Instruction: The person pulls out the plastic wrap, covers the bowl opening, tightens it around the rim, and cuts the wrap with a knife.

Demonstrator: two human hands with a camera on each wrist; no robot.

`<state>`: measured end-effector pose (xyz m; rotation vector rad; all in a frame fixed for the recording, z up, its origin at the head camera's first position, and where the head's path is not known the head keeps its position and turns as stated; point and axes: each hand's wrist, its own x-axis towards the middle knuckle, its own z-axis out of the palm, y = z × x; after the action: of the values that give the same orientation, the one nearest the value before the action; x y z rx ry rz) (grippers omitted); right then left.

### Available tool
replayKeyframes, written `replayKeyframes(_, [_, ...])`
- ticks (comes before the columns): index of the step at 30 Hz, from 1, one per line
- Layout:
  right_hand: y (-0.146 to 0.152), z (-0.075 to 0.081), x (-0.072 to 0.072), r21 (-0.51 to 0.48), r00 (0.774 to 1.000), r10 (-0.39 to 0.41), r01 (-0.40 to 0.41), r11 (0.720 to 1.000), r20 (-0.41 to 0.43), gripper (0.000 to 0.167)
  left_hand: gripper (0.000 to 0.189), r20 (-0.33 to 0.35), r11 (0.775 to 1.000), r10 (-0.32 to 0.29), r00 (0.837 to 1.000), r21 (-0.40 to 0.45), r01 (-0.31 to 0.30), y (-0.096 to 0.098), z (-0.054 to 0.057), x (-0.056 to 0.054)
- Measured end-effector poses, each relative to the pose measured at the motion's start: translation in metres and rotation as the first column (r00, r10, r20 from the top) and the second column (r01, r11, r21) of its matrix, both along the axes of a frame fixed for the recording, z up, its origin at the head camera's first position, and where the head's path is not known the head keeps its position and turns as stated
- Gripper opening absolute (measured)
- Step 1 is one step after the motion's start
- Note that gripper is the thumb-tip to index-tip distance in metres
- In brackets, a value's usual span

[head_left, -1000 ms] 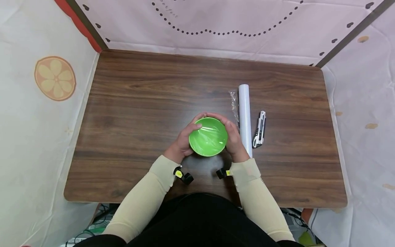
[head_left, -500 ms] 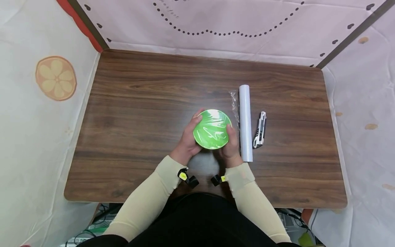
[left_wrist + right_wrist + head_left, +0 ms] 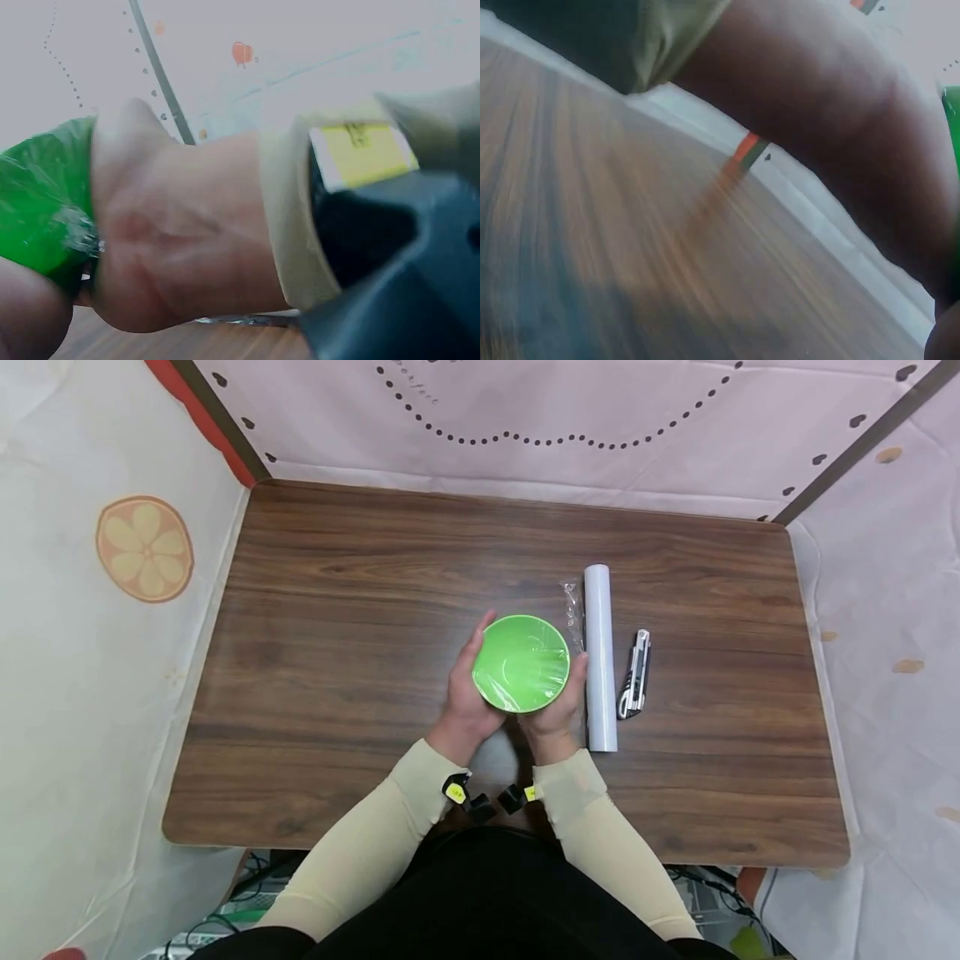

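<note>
A green bowl (image 3: 521, 664) with clear cling film stretched over its top is held up in front of the body. My left hand (image 3: 468, 697) grips it from the left, thumb along the rim. On the other side my right hand (image 3: 557, 714) holds the lower right of the bowl. The bowl hides most of the fingers of both hands. In the left wrist view, the film bunches in wrinkles on the bowl's side (image 3: 45, 195), close to the palm (image 3: 150, 240). Only a sliver of green shows past the hand (image 3: 855, 135) in the right wrist view.
A white roll (image 3: 601, 668) lies lengthwise to the right of the hands, with crumpled clear film (image 3: 573, 610) along its left side. Further right is a utility knife (image 3: 635, 675). The brown wooden table (image 3: 360, 568) is bordered by pale fabric walls.
The bowl has moved up and to the right in the head view, both hands with it. The right hand has shifted from the far rim to the bowl's lower right side.
</note>
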<state>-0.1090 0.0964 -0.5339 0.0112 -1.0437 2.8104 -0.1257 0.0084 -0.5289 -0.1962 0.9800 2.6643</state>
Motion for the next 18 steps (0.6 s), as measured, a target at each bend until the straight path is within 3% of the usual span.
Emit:
replayKeyframes(4, [-0.004,-0.004,0.0,0.139,0.994,-0.095,0.087,0.987,0.052,0.065,0.05,-0.034,0.999,0.044,0.998,-0.001,-0.044,-0.004,0.002,-0.003])
replayKeyframes(7, [-0.005,-0.009,-0.001,0.314,0.979,-0.199,0.173,0.934,0.052,0.058,0.049,-0.077,0.996,0.077,0.994,-0.029,-0.08,-0.009,0.0,-0.007])
replayKeyframes(9, [-0.004,-0.012,-0.002,0.357,0.969,-0.243,0.211,0.91,0.045,0.054,0.048,-0.107,0.994,0.089,0.99,-0.056,-0.095,-0.012,-0.002,-0.008])
replayKeyframes(11, [-0.005,-0.013,-0.002,0.339,0.968,-0.245,0.212,0.917,0.058,0.052,0.046,-0.115,0.991,0.096,0.989,-0.077,-0.106,-0.013,-0.003,-0.01])
replayKeyframes(14, [-0.007,-0.012,-0.001,0.254,0.978,-0.182,0.151,0.955,0.103,0.054,0.043,-0.106,0.985,0.129,0.986,-0.105,-0.14,-0.011,-0.004,-0.01])
replayKeyframes(18, [-0.01,-0.009,-0.002,0.174,0.978,-0.143,0.116,0.978,0.153,0.059,0.04,-0.093,0.963,0.212,0.973,-0.15,-0.224,-0.004,-0.005,-0.01])
